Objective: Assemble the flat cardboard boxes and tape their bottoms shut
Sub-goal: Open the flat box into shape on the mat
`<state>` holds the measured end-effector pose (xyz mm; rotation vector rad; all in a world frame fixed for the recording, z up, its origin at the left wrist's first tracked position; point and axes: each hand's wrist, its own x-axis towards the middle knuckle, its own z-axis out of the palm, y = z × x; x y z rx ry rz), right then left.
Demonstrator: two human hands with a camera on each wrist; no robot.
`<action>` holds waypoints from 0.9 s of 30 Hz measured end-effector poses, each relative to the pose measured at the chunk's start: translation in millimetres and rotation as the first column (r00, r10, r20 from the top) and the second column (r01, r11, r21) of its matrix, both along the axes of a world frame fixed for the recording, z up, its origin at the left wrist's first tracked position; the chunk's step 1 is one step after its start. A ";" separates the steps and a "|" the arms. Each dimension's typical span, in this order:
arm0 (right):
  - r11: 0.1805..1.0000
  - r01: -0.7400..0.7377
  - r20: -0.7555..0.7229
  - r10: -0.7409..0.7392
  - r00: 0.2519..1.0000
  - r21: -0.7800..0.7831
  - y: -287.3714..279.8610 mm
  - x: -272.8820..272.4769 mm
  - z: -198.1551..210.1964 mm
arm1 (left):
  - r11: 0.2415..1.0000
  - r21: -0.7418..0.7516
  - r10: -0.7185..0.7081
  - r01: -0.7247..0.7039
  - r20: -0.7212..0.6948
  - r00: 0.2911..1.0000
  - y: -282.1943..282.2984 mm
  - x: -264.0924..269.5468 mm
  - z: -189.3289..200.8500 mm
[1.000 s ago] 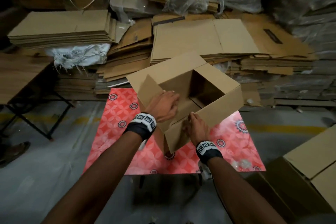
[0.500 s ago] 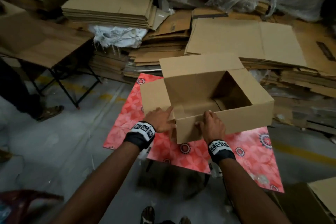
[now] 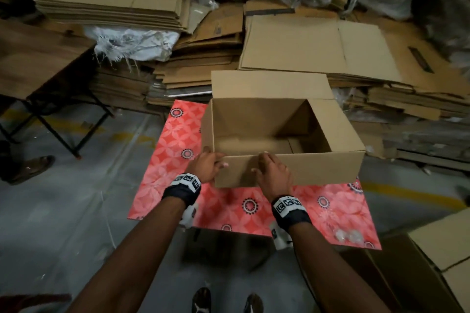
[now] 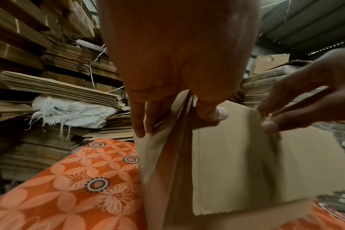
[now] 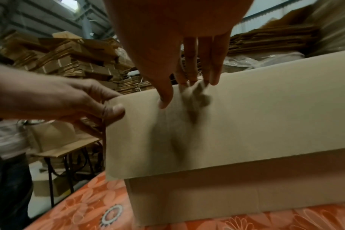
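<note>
- Now the cardboard box (image 3: pixel 287 134) stands open on the table (image 3: pixel 173 185), which has a red flowered cover.
- The left hand (image 3: pixel 206 166) is at the near left corner of the box; its grip pinches the near flap (image 5: pixel 207 124), thumb on the outside and fingers behind.
- The right hand (image 3: pixel 273 173) lies on the same flap more to the right; its grip is apart, with straight fingers (image 5: pixel 217 62) reaching over the top edge.
- The far flap (image 3: pixel 269 84) stands up.
- Behind the table lie stacks of flat cardboard (image 3: pixel 318 46) and a white sack (image 3: pixel 132 42).
</note>
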<state>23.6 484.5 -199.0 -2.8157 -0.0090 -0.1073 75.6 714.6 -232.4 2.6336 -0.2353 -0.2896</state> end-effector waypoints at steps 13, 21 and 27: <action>0.990 0.089 0.037 -0.085 0.996 -0.107 -105.6 32.3 16.0 | 0.912 0.406 -0.181 0.067 0.250 0.951 -93.4 16.4 30.4; 0.953 -0.095 -0.039 0.088 0.995 -0.286 -188.6 51.9 17.6 | 0.928 0.270 -0.294 0.257 0.107 0.950 -244.8 26.8 41.5; 0.960 0.083 0.277 -0.006 0.961 -0.267 -246.1 42.5 36.7 | 0.952 0.278 -0.188 0.125 0.213 0.959 -281.1 29.0 19.1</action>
